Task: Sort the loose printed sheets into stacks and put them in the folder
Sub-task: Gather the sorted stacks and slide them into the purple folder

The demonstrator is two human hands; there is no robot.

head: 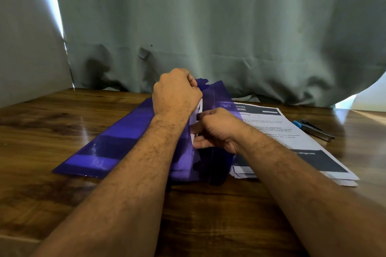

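Left hand (176,92): clenched on purple folder's (117,144) raised flap.
Right hand (217,129): pinching sheets inside it.
Stack of printed sheets (292,142): beside folder.
Stapler (315,130): near table's (62,115) right edge.

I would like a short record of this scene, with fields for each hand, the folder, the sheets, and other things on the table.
left hand: fist gripping the raised far edge of the purple folder
right hand: fingers pinching white sheets at the folder's opening
folder: open on the wooden table, one flap flat to the left, translucent purple
printed stack: lies right of the folder, partly under its flap, edges uneven
stapler: grey with a blue end, right of the stack, apart from it
background: grey-green curtain behind the table
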